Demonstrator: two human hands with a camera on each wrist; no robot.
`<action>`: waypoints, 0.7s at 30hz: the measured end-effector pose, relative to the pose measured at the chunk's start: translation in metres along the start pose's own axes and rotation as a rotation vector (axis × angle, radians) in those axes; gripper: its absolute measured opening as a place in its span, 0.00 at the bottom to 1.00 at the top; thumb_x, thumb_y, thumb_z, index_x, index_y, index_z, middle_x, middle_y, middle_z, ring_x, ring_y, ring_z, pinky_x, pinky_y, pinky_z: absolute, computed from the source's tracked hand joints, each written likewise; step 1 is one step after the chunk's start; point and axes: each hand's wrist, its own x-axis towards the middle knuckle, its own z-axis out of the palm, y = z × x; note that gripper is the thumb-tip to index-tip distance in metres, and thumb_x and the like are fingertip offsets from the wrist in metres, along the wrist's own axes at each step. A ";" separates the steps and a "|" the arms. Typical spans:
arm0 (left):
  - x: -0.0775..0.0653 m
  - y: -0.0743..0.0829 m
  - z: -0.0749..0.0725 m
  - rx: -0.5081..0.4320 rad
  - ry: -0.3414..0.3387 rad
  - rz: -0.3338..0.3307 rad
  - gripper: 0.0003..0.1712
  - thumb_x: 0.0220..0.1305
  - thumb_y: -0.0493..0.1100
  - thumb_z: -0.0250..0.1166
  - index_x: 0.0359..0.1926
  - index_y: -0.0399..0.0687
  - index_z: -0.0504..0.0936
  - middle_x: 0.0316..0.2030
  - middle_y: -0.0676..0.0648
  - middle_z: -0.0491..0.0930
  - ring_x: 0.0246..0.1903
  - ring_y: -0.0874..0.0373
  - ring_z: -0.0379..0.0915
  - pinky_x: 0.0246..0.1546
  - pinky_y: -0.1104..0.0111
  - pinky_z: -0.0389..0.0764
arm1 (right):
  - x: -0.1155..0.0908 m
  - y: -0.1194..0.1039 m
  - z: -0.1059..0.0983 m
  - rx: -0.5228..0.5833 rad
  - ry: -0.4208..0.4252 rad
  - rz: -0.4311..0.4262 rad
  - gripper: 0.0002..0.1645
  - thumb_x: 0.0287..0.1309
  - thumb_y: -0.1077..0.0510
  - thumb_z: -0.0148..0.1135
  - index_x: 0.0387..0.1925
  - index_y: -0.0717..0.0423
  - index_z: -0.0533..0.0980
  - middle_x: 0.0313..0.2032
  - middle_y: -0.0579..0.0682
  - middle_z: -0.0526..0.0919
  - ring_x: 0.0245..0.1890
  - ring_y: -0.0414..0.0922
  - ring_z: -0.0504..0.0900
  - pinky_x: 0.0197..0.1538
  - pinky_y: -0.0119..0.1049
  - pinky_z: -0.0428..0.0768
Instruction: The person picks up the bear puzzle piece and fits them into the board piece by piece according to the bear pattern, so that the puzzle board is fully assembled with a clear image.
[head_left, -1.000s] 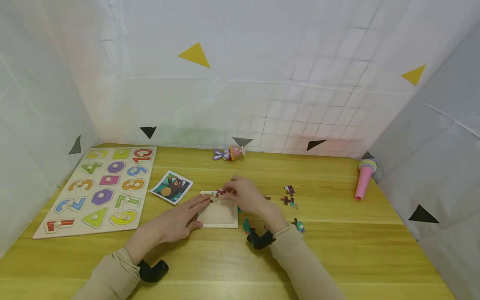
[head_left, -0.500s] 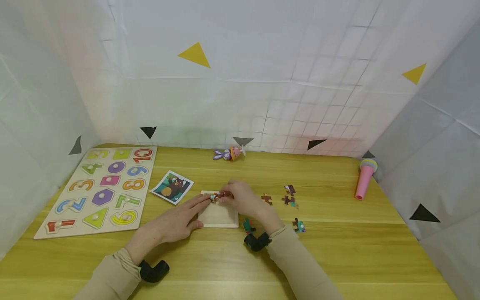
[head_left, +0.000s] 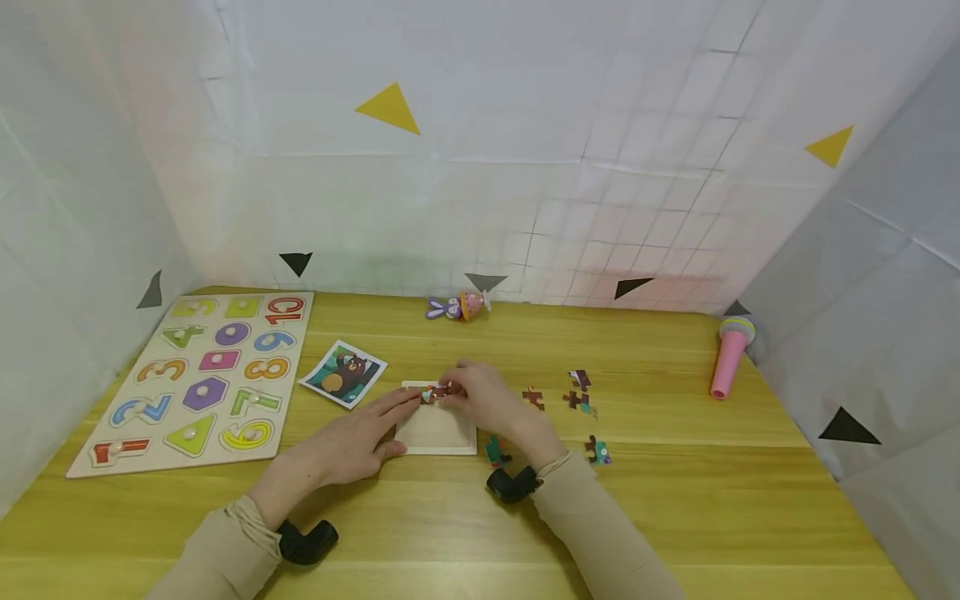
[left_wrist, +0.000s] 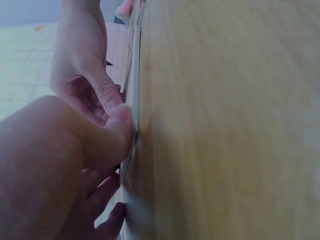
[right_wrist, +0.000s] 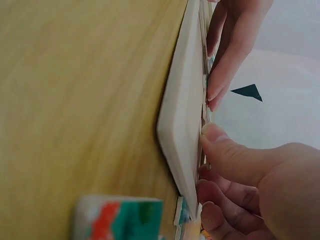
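A pale wooden puzzle tray (head_left: 437, 435) lies mid-table, with brown, white and orange jigsaw pieces (head_left: 431, 395) along its far edge. My right hand (head_left: 483, 400) pinches a brown puzzle piece (head_left: 452, 389) between thumb and fingers at the tray's far right corner, beside the others. In the right wrist view, the right thumb (right_wrist: 225, 150) presses close over the tray. My left hand (head_left: 352, 442) rests along the tray's left side, fingers straight over the far left pieces and thumb at the near left edge. Those fingers partly hide the pieces beneath.
Right of the tray lie loose pieces, including a brown one (head_left: 533, 398), a joined group (head_left: 577, 401) and a green one (head_left: 598, 451). A bear picture card (head_left: 345, 375) and number board (head_left: 202, 383) lie left. A rabbit toy (head_left: 457, 307) and pink microphone (head_left: 729, 358) are farther off.
My right hand has shifted slightly left and down with the brown puzzle piece, which now sits in line with the other pieces at the tray's far edge. The left hand has stayed put.
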 end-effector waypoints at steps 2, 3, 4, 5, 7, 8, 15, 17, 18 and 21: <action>0.000 0.000 0.000 0.007 0.003 -0.001 0.38 0.74 0.48 0.58 0.78 0.44 0.56 0.78 0.45 0.51 0.76 0.45 0.51 0.71 0.49 0.62 | 0.000 0.000 0.000 0.004 0.002 0.002 0.16 0.64 0.56 0.67 0.49 0.61 0.83 0.36 0.51 0.79 0.35 0.42 0.78 0.37 0.33 0.77; 0.000 0.001 0.000 0.011 0.005 -0.001 0.38 0.74 0.47 0.58 0.78 0.44 0.56 0.78 0.45 0.52 0.76 0.45 0.51 0.71 0.49 0.62 | 0.000 0.000 0.000 0.005 0.002 0.006 0.16 0.64 0.56 0.67 0.49 0.61 0.83 0.36 0.51 0.79 0.35 0.42 0.77 0.37 0.32 0.77; 0.001 0.001 0.000 0.019 0.007 -0.005 0.38 0.74 0.47 0.58 0.78 0.44 0.55 0.78 0.45 0.52 0.76 0.45 0.51 0.71 0.49 0.63 | 0.000 0.000 0.000 0.007 0.003 0.009 0.15 0.64 0.57 0.67 0.49 0.60 0.83 0.36 0.51 0.79 0.35 0.42 0.77 0.37 0.32 0.77; 0.001 0.001 0.001 0.029 0.009 -0.009 0.38 0.74 0.47 0.58 0.78 0.45 0.55 0.78 0.45 0.52 0.76 0.45 0.50 0.71 0.49 0.63 | 0.000 0.000 0.001 0.009 0.004 0.013 0.15 0.64 0.57 0.67 0.49 0.60 0.83 0.36 0.50 0.79 0.35 0.42 0.77 0.37 0.32 0.77; 0.003 0.003 0.001 0.048 0.013 -0.017 0.39 0.73 0.47 0.58 0.78 0.45 0.55 0.77 0.45 0.54 0.76 0.45 0.51 0.71 0.49 0.63 | 0.000 0.000 0.001 0.015 0.002 0.021 0.15 0.63 0.57 0.67 0.49 0.59 0.84 0.36 0.50 0.79 0.35 0.42 0.77 0.37 0.32 0.77; 0.003 0.004 0.001 0.058 0.015 -0.020 0.39 0.73 0.47 0.58 0.78 0.45 0.55 0.77 0.44 0.55 0.75 0.45 0.51 0.70 0.49 0.63 | 0.000 0.000 0.001 0.017 0.002 0.024 0.14 0.63 0.57 0.67 0.48 0.59 0.84 0.35 0.50 0.78 0.34 0.42 0.77 0.37 0.32 0.77; 0.007 0.009 0.000 0.115 0.009 -0.028 0.39 0.70 0.44 0.59 0.77 0.43 0.57 0.75 0.44 0.58 0.75 0.44 0.51 0.70 0.49 0.63 | 0.000 0.002 0.002 0.039 0.019 0.023 0.12 0.63 0.57 0.67 0.46 0.57 0.86 0.34 0.50 0.78 0.31 0.41 0.73 0.32 0.31 0.73; 0.007 0.009 0.000 0.124 0.010 -0.028 0.38 0.70 0.44 0.59 0.77 0.43 0.57 0.75 0.44 0.58 0.75 0.44 0.51 0.70 0.49 0.63 | 0.000 0.002 0.003 0.040 0.024 0.021 0.12 0.63 0.57 0.68 0.47 0.56 0.86 0.34 0.49 0.78 0.30 0.41 0.72 0.31 0.31 0.73; 0.007 0.009 0.000 0.126 0.010 -0.029 0.38 0.70 0.43 0.59 0.77 0.43 0.58 0.75 0.44 0.58 0.75 0.44 0.51 0.71 0.49 0.63 | 0.000 0.002 0.003 0.036 0.024 0.020 0.13 0.63 0.57 0.68 0.47 0.56 0.86 0.34 0.49 0.78 0.30 0.40 0.73 0.31 0.31 0.73; 0.008 0.009 0.000 0.125 0.015 -0.026 0.38 0.69 0.43 0.60 0.77 0.42 0.58 0.74 0.44 0.58 0.74 0.44 0.52 0.70 0.49 0.63 | 0.000 0.003 0.003 0.029 0.026 0.027 0.14 0.63 0.56 0.68 0.48 0.57 0.85 0.34 0.49 0.78 0.31 0.40 0.75 0.33 0.32 0.75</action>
